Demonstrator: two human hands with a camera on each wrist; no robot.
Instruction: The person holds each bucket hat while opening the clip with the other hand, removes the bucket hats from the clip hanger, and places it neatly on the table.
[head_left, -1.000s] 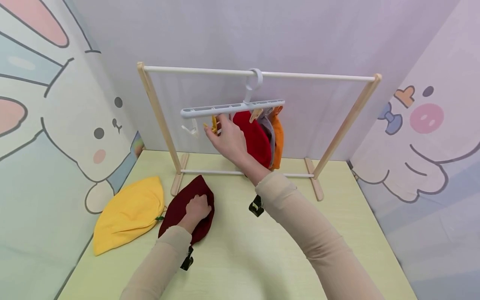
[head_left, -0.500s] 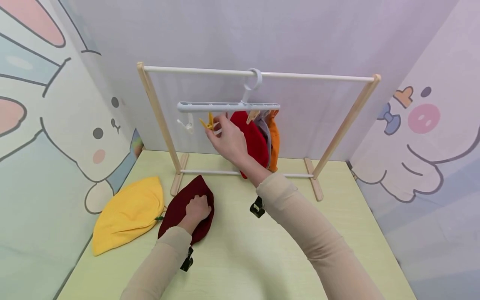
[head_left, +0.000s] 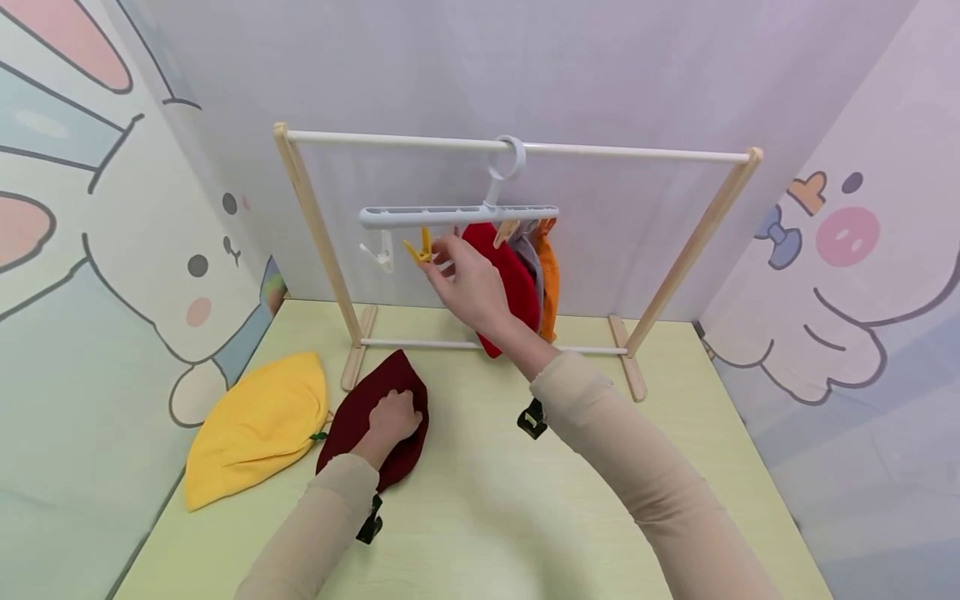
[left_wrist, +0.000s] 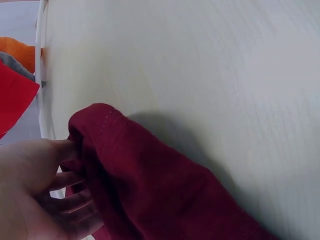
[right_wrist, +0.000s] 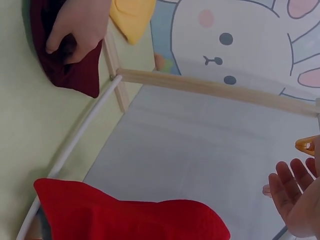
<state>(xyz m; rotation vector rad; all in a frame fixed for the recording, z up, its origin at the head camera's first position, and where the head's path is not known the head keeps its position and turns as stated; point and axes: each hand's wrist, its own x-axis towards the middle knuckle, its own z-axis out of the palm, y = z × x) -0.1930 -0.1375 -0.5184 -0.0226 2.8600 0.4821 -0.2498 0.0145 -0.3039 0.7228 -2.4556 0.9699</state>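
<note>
In the head view, my left hand point(head_left: 393, 417) grips a dark red hat point(head_left: 356, 425) lying on the table. The left wrist view shows thumb and fingers around a fold at the hat's edge. Raised under a pale blue hanger point(head_left: 427, 217), my right hand point(head_left: 474, 287) pinches a yellow clip point(head_left: 422, 252) between thumb and index finger. The other right fingers are loosely bent in the right wrist view; the exact contact at the clip is partly cut off. Just left of it a white clip point(head_left: 382, 254) hangs without a hat.
A rack with a white rod point(head_left: 637, 152) and wooden legs carries the hanger. Clipped along its right half are a red hat point(head_left: 517, 292), a grey one point(head_left: 531, 258) and an orange one point(head_left: 551, 279). A yellow hat point(head_left: 258, 425) lies at the table's left.
The hanger has swung from a slant to nearly level with the rod. My right hand shifts slightly right and down at the yellow clip. The left hand keeps still on the dark red hat.
</note>
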